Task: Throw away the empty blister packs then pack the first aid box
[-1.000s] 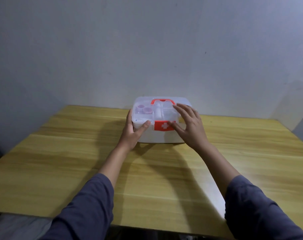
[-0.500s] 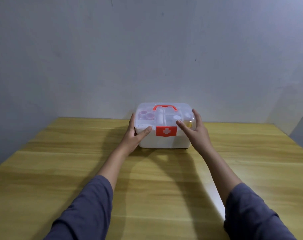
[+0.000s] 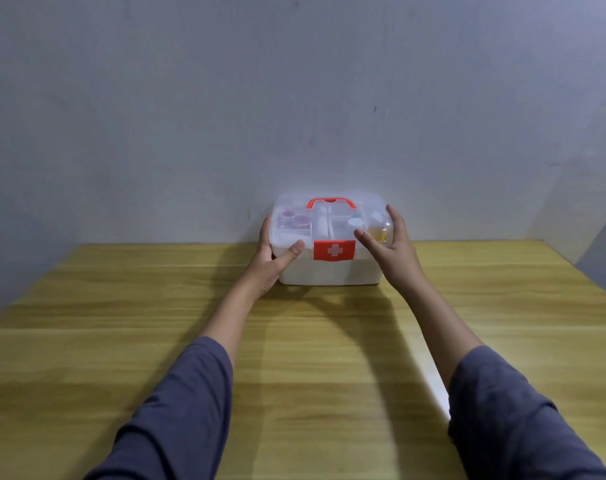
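The first aid box [image 3: 332, 271] is white with a clear lid, a red handle and a red latch bearing a white cross. It stands closed at the far edge of the wooden table [image 3: 87, 341], against the wall. My left hand [image 3: 272, 261] grips its left end, thumb on the front. My right hand [image 3: 390, 249] cups its right end, thumb near the latch. Small bottles and caps show through the lid. No blister packs are in view.
A plain grey wall [image 3: 294, 98] rises right behind the box. The table runs wide to both sides and toward me, with only my two dark-sleeved arms over it.
The box has slid away from me to the wall. My right hand left the lid top and now holds the right end. My left hand kept its grip.
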{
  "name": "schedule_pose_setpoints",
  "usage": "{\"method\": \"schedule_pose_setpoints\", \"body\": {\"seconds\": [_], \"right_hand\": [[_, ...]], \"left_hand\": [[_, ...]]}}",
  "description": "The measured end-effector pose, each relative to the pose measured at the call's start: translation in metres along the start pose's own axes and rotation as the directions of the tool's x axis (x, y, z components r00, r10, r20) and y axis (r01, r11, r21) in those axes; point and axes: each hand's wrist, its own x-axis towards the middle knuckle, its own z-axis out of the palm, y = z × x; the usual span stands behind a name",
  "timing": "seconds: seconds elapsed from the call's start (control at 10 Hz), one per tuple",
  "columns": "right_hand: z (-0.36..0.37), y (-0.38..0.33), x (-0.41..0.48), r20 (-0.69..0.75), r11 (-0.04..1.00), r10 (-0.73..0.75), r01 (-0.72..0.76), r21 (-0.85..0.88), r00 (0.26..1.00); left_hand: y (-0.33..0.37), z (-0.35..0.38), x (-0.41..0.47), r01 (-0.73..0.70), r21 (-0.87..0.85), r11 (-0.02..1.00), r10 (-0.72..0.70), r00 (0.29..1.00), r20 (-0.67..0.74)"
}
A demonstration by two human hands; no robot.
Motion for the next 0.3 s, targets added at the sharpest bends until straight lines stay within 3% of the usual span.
{"method": "schedule_pose_setpoints", "body": {"seconds": [0.2,0.3], "right_hand": [[-0.013,-0.013,-0.018,0.082,0.988,0.117,-0.108,-0.108,0.990],[-0.032,0.011,-0.059,0.111,0.947,0.215,-0.179,-0.267,0.970]], "left_hand": [[0.013,0.014,-0.032,0.196,0.136,0.971,-0.187,0.980,-0.073],[0.004,0.025,-0.079,0.334,0.249,0.909,-0.320,0.942,-0.098]]}}
